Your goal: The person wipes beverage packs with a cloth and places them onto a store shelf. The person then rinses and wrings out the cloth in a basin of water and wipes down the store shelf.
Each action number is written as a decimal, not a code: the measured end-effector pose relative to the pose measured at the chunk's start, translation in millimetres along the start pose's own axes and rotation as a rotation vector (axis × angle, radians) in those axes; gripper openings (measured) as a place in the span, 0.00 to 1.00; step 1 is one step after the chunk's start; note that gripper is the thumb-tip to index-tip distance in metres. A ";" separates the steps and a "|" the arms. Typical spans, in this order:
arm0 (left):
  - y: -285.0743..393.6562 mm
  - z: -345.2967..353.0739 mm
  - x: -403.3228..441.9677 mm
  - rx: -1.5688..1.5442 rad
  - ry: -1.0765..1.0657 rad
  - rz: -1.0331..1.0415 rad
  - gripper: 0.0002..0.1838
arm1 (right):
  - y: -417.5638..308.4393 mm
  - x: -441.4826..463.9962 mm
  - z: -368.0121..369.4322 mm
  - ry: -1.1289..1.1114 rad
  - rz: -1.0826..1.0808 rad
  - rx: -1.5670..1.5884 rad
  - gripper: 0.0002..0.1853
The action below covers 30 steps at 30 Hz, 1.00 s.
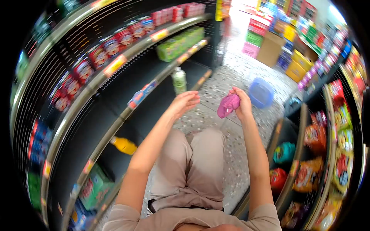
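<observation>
My right hand (243, 103) grips a crumpled pink cloth (228, 106) above the speckled floor. My left hand (185, 103) is apart from it, fingers stretched out and holding nothing. Just beyond the left hand, a pale green bottle with a white cap (179, 81) stands at the lower shelf's edge. A translucent blue plastic tub (261, 93) sits on the floor beyond my right hand. Lower on the left shelving lies a yellow bottle (124, 145).
Curved-looking shelving on the left carries a row of red cans (111, 47) and a green pack (180, 44). Bagged snacks (308, 175) fill the right shelves. Cardboard boxes (271, 49) stand at the far end of the aisle. My knees (208, 144) are below my hands.
</observation>
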<state>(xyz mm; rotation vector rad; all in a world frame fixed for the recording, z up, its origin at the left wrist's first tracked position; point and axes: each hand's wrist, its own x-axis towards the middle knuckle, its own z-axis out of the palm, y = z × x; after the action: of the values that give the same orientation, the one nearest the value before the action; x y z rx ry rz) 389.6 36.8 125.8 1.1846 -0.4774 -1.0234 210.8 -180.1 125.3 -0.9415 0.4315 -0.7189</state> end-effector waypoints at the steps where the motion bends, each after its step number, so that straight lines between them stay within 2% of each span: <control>1: -1.0 9.2 7.5 -0.005 -0.043 -0.009 0.18 | -9.9 -11.2 -9.8 0.054 -0.024 -0.004 0.13; 7: -12.6 67.3 44.4 0.036 -0.258 -0.075 0.18 | -54.7 -62.4 -83.1 0.272 -0.138 0.008 0.12; 12: -28.0 112.0 61.2 0.082 -0.384 -0.112 0.18 | -72.6 -101.0 -139.8 0.370 -0.236 -0.008 0.14; 22: -59.6 180.0 114.2 0.142 -0.430 -0.215 0.18 | -86.9 -127.1 -228.1 0.504 -0.282 0.070 0.12; 30: -80.6 191.6 177.5 0.172 -0.433 -0.274 0.18 | -70.8 -91.7 -279.2 0.592 -0.259 0.109 0.10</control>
<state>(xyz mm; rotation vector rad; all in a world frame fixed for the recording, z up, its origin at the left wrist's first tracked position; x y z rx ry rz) 296.6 -217.0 85.2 1.2019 -0.7679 -1.5133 -52.1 -302.1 39.7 -0.6751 0.7873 -1.2534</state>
